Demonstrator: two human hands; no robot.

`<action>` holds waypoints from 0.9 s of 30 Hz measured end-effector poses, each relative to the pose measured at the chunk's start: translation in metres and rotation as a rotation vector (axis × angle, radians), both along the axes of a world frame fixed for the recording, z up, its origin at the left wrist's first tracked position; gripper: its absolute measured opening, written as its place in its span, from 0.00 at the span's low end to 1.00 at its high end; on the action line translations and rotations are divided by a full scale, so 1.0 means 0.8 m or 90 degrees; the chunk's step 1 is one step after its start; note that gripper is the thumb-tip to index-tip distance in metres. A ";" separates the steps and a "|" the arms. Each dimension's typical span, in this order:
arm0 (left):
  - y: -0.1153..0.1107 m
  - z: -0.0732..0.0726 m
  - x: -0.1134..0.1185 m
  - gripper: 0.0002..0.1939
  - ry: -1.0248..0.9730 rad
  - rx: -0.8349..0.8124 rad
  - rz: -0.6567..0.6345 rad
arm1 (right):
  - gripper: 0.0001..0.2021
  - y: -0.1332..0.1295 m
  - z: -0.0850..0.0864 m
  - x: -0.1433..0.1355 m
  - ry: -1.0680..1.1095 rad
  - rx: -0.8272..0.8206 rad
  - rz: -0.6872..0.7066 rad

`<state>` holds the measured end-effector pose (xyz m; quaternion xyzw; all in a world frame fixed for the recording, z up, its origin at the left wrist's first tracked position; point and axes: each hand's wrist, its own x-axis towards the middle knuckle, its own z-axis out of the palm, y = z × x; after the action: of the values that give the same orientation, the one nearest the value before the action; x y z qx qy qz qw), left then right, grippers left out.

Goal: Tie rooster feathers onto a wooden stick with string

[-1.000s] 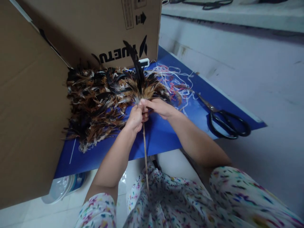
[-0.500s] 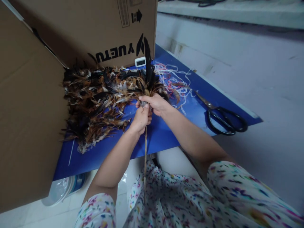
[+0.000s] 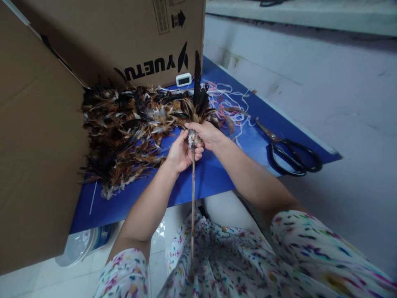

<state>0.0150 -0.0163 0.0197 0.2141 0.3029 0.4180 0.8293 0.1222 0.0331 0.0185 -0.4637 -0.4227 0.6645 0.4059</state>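
Over the blue tabletop (image 3: 212, 178), the left hand (image 3: 180, 154) curls around the thin stick (image 3: 193, 186) below the feather bundle (image 3: 196, 106) that the right hand (image 3: 208, 134) clasps, apparently adjusting it, and the next move seems to call for keeping it snug.

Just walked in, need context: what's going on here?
A person's left hand curls around the base of a feather bundle at the top of a thin stick; the right hand grips just above. More feathers lie to the left on the blue tabletop, scissors and tangled strings to the right.
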 end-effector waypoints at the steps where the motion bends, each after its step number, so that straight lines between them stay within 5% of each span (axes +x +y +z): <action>1: 0.000 -0.001 0.000 0.26 -0.004 -0.003 -0.001 | 0.13 0.000 0.000 0.001 0.008 0.002 0.006; 20: 0.001 -0.012 -0.003 0.18 0.026 0.031 -0.049 | 0.15 -0.002 0.002 0.016 0.019 0.040 0.128; 27: 0.001 -0.009 -0.002 0.15 0.024 0.042 -0.053 | 0.13 -0.008 0.011 0.012 0.034 0.027 0.096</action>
<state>0.0132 -0.0157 0.0125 0.2616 0.2950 0.3889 0.8326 0.1321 0.0267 0.0272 -0.4037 -0.4593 0.6963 0.3757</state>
